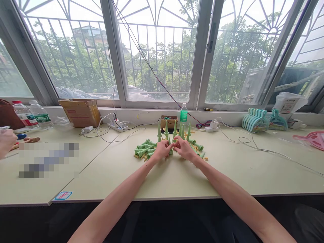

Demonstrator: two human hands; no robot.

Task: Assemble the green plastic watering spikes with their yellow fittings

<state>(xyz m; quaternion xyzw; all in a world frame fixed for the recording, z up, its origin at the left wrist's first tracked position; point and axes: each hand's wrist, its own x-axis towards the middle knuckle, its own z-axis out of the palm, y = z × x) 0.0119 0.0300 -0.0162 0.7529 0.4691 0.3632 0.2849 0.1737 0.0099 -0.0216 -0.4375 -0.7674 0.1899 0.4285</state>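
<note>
Both hands meet over the middle of the table, at a green cone-shaped piece (170,151) that they partly cover. My left hand (163,149) has its fingers closed around or against it. From the right, my right hand (183,147) comes in with fingers pinched near the same spot; what is between its fingertips is too small to tell. Behind the hands several green pointed cones (188,131) stand upright. Loose green tubes (144,148) with small yellow pieces lie to the left, and more green tubes (198,146) lie to the right.
Beyond the cones are a small brown box (169,120) and a green bottle (183,114). Power strips with cables (117,126) run along the windowsill. Teal hangers (255,120) and a pink dustpan (312,139) are at right. Another person's hand (7,141) shows at far left.
</note>
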